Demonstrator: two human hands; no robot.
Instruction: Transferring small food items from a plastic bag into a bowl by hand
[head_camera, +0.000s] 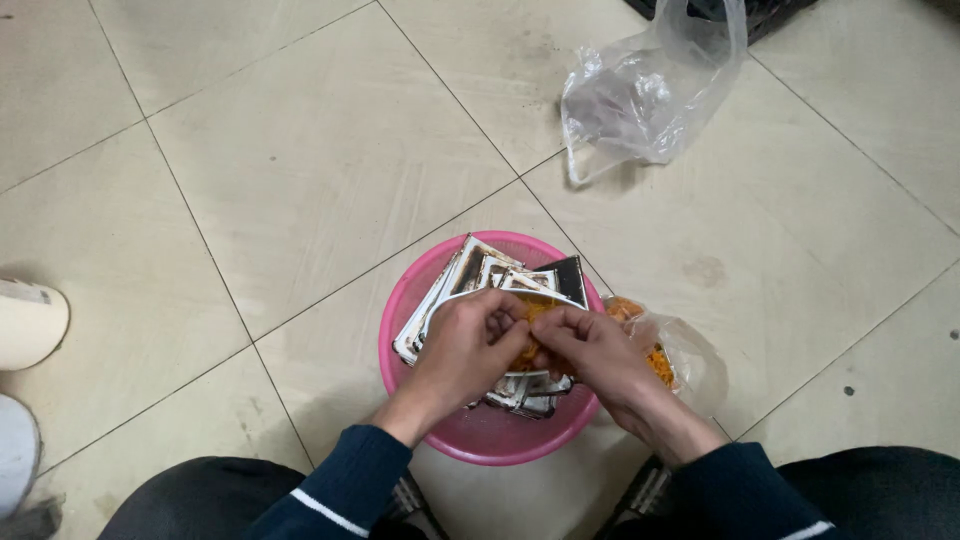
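While both arms reach forward from dark blue sleeves, the two hands meet over a pink bowl (480, 440) that sits on the tiled floor (300, 150). The left hand (462, 345) is curled, with its knuckles up and its fingers bent down onto an orange snack piece (530, 312). The right hand (592, 350) comes in from the other side, and its thumb and fingers pinch the same orange piece. Both hands are closed on it, fingertips almost touching each other. The wrists are bent a little inward, so the hands make a roof shape above the bowl.

Under the hands lies a bunch of flat packets (480, 275) with white edges and dark fronts. They are stacked in the bowl and lean up over its far rim. The orange piece is just above these packets, in the middle of the bowl.

Just beside the right hand, touching the bowl's side, is a small clear bag (685, 360) with more orange bits inside. Farther away on the floor, near the top, lies a big crumpled clear plastic bag (640, 95). At the left edge two pale shoes (25, 325) show. Dark trouser knees sit at the bottom on both sides.
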